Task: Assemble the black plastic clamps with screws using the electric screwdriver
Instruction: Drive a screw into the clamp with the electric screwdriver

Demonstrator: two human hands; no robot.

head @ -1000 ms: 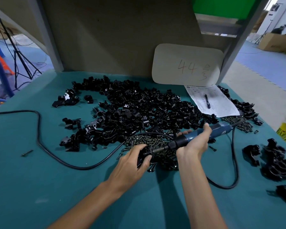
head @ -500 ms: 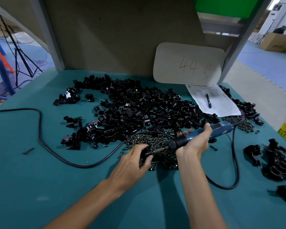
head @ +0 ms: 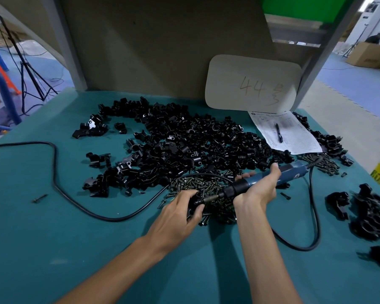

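Your left hand (head: 180,212) curls its fingers around one black plastic clamp (head: 195,206) and holds it just above the near edge of the screw pile (head: 198,185). Your right hand (head: 259,189) grips the electric screwdriver (head: 294,171) around its middle. The tool is slim, with a blue body and a black front section, and it lies nearly level with its metal bit meeting the clamp in your left hand. The screw itself is hidden by your fingers.

Behind your hands a wide heap of loose black clamps (head: 184,145) covers the middle of the teal tabletop (head: 53,238). The screwdriver's black cord (head: 75,198) leaves the tool's rear, loops round the outside of your right forearm, runs under your arm and over the screws, then curves off to the left edge. One stray screw (head: 38,198) lies apart on the left. A group of clamps (head: 371,211) sits on the right, and a smaller screw heap (head: 325,163) lies beyond the tool's rear. A printed sheet (head: 294,137) with a pen (head: 278,132) on it lies below a card marked "44" (head: 252,84).
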